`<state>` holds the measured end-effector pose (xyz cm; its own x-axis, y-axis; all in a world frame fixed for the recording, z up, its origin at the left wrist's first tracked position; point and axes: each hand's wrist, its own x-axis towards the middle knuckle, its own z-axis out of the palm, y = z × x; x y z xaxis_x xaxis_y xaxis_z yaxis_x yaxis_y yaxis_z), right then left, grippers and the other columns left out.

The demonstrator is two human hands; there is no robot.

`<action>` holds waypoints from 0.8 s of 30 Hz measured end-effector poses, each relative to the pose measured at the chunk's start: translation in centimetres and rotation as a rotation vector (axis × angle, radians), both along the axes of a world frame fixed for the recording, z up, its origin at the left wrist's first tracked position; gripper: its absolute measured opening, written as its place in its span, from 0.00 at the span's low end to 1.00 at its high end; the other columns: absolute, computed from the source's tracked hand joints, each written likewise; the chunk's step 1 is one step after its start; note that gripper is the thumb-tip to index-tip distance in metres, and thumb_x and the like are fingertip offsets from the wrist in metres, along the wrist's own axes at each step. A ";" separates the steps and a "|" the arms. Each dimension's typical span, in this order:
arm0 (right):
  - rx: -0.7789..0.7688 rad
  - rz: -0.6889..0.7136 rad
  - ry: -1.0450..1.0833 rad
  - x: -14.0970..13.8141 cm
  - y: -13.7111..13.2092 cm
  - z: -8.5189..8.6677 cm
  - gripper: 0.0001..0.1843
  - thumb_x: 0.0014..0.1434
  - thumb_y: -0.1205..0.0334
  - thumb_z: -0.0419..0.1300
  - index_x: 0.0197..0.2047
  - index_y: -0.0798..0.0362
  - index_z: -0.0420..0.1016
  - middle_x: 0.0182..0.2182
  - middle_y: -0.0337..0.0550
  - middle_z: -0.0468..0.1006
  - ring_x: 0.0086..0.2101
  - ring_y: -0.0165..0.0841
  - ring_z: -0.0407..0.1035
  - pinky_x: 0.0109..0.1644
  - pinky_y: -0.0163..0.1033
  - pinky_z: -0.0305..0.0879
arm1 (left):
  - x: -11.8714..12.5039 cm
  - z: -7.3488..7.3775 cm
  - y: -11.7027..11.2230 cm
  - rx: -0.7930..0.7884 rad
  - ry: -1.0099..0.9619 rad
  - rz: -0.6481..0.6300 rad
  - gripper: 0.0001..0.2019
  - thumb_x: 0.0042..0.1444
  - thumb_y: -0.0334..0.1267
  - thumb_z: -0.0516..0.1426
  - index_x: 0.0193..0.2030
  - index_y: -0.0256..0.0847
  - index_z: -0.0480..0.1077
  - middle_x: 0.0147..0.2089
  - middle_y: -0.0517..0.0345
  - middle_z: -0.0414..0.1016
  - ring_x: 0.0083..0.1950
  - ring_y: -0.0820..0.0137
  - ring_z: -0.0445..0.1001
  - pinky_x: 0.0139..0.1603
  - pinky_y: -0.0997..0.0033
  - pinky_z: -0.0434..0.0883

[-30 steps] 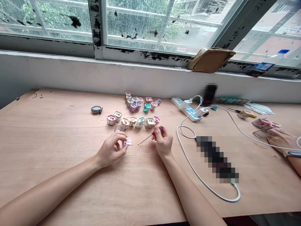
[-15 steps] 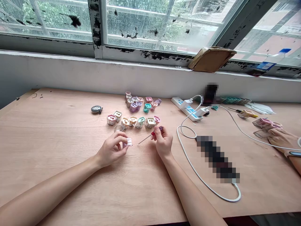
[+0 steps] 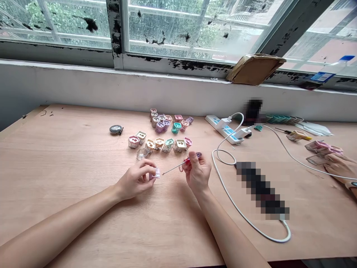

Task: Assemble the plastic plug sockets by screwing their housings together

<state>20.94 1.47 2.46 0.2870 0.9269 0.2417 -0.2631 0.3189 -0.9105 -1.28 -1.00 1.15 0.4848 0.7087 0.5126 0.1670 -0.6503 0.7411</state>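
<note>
My left hand (image 3: 137, 181) pinches a small pale lilac pencil sharpener (image 3: 157, 173) just above the table, its fingers covering much of it. In my right hand (image 3: 197, 172) is a screwdriver (image 3: 175, 167) with a red and purple handle. The screwdriver's thin shaft points left, its tip a little apart from the lilac piece. Beyond my hands stand several two-hole pencil sharpeners (image 3: 169, 145) with clear bodies and pink, cream, orange and green tops. A clear, topless container (image 3: 142, 153) sits close behind my left fingers.
Farther back is a cluster of sharpeners (image 3: 160, 127). A dark round object (image 3: 116, 129) lies to the left. On the right are a power strip (image 3: 224, 129), a white cable (image 3: 223, 190) and a blurred-out object (image 3: 263, 190). Another person's hand (image 3: 338, 163) touches items at the far right.
Both my hands have shifted slightly right and the lilac piece has turned a little. The screwdriver still points left, its tip now nearer the piece. The whole view has moved slightly.
</note>
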 end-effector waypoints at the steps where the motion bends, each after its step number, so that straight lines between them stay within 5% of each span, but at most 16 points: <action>1: -0.002 0.010 0.002 -0.1 -0.1 0.1 0.32 0.49 0.38 0.73 0.25 0.51 0.58 0.13 0.27 0.60 0.12 0.24 0.56 0.14 0.31 0.61 | 0.0 0.0 0.0 0.000 0.003 -0.007 0.05 0.62 0.30 0.57 0.44 0.39 0.71 0.49 0.50 0.70 0.29 0.80 0.69 0.25 0.81 0.73; 24: 0.007 0.034 -0.057 -0.8 -0.6 -0.5 0.28 0.50 0.39 0.73 0.28 0.52 0.64 0.15 0.30 0.66 0.12 0.26 0.61 0.13 0.31 0.60 | 0.0 0.1 0.0 0.034 0.026 -0.069 0.09 0.61 0.26 0.57 0.46 0.40 0.71 0.49 0.50 0.71 0.32 0.77 0.69 0.28 0.78 0.72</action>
